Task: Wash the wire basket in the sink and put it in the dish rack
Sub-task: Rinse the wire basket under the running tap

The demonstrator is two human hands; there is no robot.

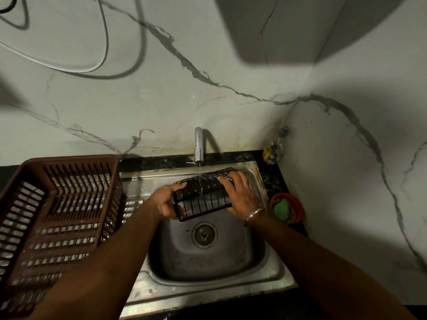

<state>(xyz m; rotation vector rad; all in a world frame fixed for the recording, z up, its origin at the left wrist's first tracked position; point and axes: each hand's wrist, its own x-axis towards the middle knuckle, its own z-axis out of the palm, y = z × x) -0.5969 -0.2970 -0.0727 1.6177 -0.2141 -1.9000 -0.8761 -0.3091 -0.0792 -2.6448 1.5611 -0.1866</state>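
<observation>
Two bare forearms reached in from 7 and 5 o'clock and met over the steel sink (pixel 215 262), which filled the 6 o'clock part of the view. The left hand (pixel 165 202) grasped the left end of the black wire basket (pixel 203 197), with the thumb on the top edge and the other fingers curled underneath, mostly hidden by the wires. The right hand (pixel 240 195) lay palm down on the basket's right end, its fingers spread and nearly straight, pressing on the top wires. A metal bangle (pixel 254 213) circled that wrist. A yellow sliver (pixel 230 210) showed under the heel of the right palm; what it was could not be made out.

The basket was held tilted above the basin, at 12 o'clock from the drain (pixel 204 234), directly beneath the chrome tap (pixel 198 144). A thin stream of water (pixel 199 170) fell onto it.

At 9 o'clock from the sink stood a brown plastic dish rack (pixel 69 159), cut off by the left edge. At 3 o'clock from the basket sat an orange bowl (pixel 298 205) holding something green (pixel 282 207), blurred in the dim light. A bottle (pixel 275 146) stood in the corner at 1 o'clock, its label unreadable. A cable (pixel 105 42) looped across the marble wall (pixel 231 54) at 11 o'clock.
</observation>
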